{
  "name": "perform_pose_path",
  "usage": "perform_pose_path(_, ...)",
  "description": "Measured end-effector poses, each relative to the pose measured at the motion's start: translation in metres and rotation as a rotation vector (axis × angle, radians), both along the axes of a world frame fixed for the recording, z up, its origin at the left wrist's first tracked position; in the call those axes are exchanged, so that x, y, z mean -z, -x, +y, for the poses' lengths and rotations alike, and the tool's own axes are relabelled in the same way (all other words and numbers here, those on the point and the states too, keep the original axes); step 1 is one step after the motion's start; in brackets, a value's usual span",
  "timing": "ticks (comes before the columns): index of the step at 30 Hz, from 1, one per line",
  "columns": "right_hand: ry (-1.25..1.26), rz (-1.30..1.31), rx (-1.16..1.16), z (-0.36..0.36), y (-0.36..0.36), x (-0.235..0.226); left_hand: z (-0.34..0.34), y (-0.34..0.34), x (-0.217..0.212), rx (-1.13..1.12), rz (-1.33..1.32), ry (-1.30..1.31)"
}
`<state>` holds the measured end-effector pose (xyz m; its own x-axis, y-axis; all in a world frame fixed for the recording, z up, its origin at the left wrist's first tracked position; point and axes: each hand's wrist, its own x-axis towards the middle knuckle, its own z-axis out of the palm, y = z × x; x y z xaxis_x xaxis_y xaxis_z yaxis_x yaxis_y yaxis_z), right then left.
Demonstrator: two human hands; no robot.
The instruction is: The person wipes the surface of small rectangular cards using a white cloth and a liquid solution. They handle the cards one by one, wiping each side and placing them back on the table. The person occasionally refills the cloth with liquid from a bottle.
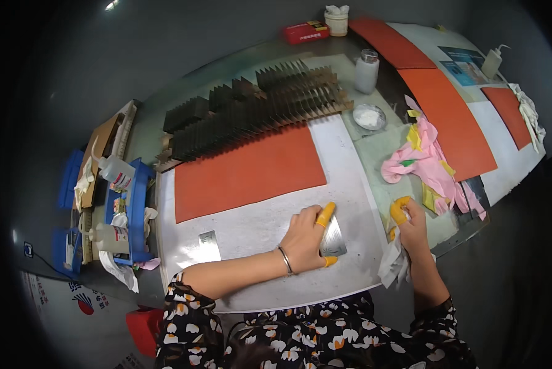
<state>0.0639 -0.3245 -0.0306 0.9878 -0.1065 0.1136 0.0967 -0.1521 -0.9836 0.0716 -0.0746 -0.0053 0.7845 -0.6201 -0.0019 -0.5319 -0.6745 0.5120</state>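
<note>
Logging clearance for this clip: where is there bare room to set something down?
The white sheet is bare between the left silver plate and the left hand; the left orange mat is bare below the dark upright plates. Crowded: the blue bin and around the pink cloth.

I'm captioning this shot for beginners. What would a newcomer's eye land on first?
Probably the bright orange mat in the middle, with long rows of thin dark plates standing along its far side. Next, the pink cloth lying crumpled to the right catches the eye. Yellow finger covers stand out too, on the left hand, at a shiny metal plate, and on the right hand, which holds a white cloth.
</note>
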Motion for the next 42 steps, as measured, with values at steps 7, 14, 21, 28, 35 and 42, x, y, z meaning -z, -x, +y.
perform_pose_path(7, -0.054, 0.055, 0.012, -0.003, 0.007, 0.003, 0.042, -0.087, -0.077, -0.058, -0.223, 0.002)
perform_pose_path(14, -0.061, 0.130, -0.010, -0.004, 0.006, 0.004, 0.130, -0.272, -0.114, -0.377, -0.535, -0.459)
perform_pose_path(21, -0.194, 0.263, 0.068, -0.012, 0.008, 0.004, 0.103, -0.332, -0.095, -0.222, -0.264, -0.804)
perform_pose_path(28, -0.213, 0.186, 0.009, -0.017, 0.004, 0.015, 0.116, -0.331, -0.093, -0.299, -0.250, -0.557)
perform_pose_path(35, -0.174, 0.131, 0.046, -0.018, 0.007, 0.022, 0.171, -0.149, -0.118, -0.064, -0.503, 0.050)
perform_pose_path(42, 0.072, 0.031, 0.127, -0.016, 0.004, 0.019, 0.240, 0.038, -0.046, -0.217, -0.043, -0.295)
